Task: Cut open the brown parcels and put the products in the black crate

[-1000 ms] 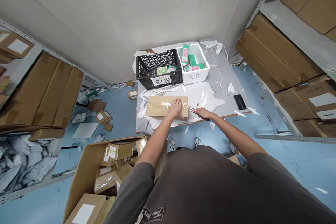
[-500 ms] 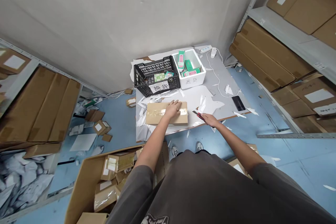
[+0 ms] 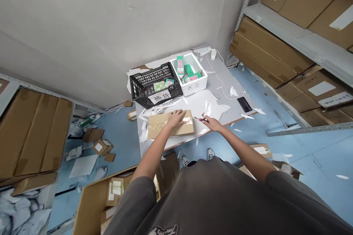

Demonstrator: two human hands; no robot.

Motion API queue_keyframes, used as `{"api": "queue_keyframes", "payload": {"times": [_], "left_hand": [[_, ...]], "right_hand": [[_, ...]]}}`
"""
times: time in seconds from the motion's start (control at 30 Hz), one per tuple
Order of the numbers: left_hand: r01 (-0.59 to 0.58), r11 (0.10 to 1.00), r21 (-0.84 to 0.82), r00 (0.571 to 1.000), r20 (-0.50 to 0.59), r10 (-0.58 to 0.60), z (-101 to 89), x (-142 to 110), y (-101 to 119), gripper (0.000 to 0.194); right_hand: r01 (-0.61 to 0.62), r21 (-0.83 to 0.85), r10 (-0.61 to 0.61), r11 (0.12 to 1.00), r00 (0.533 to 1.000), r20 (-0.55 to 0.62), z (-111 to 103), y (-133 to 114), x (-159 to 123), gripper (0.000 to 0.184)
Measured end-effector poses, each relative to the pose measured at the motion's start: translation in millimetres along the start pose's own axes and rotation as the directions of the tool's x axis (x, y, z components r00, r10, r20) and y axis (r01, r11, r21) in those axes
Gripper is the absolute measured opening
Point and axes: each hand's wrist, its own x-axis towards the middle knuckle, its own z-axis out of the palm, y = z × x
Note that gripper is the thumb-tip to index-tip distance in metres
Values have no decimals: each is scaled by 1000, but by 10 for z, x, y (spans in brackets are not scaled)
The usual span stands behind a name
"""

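A taped cardboard box (image 3: 158, 125) lies flat near the front edge of the table (image 3: 233, 108). My left hand (image 3: 176, 117) rests on its top with the fingers stretched out, across the shiny tape. To the right of the box, my right hand (image 3: 211, 123) is closed around a utility knife (image 3: 203, 119) with red and black on it. The knife's blade points left at the box's right end; whether it touches the cardboard I cannot tell.
Behind the box stand a black plastic crate (image 3: 154, 82) and a white foam box (image 3: 193, 87) holding green and pink packages. A phone (image 3: 244, 104) lies at the right. Below left is a large carton (image 3: 91, 194) of parcels. Shelves (image 3: 292, 31) flank the table.
The knife moved off the box's right end, then came back close to it. My left hand stayed on the box, its fingers flatter now. The whole view has turned to the right.
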Motion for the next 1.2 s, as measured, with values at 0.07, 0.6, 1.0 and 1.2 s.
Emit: {"api": "queue_keyframes", "payload": {"times": [0.07, 0.6, 1.0, 1.2], "left_hand": [[44, 999, 7, 998, 48, -44, 3, 19, 49, 86], [76, 997, 21, 988, -136, -73, 440, -128, 195, 72], [63, 997, -37, 978, -197, -69, 568, -150, 191, 69], [70, 997, -46, 977, -199, -77, 575, -160, 200, 62]], "right_hand": [[-14, -13, 14, 1000, 1000, -7, 16, 0, -9, 31], [108, -391, -114, 914, 993, 8, 44, -176, 186, 46], [237, -516, -253, 823, 967, 40, -28, -74, 383, 48], [267, -524, -288, 809, 957, 43, -39, -24, 482, 47]]}}
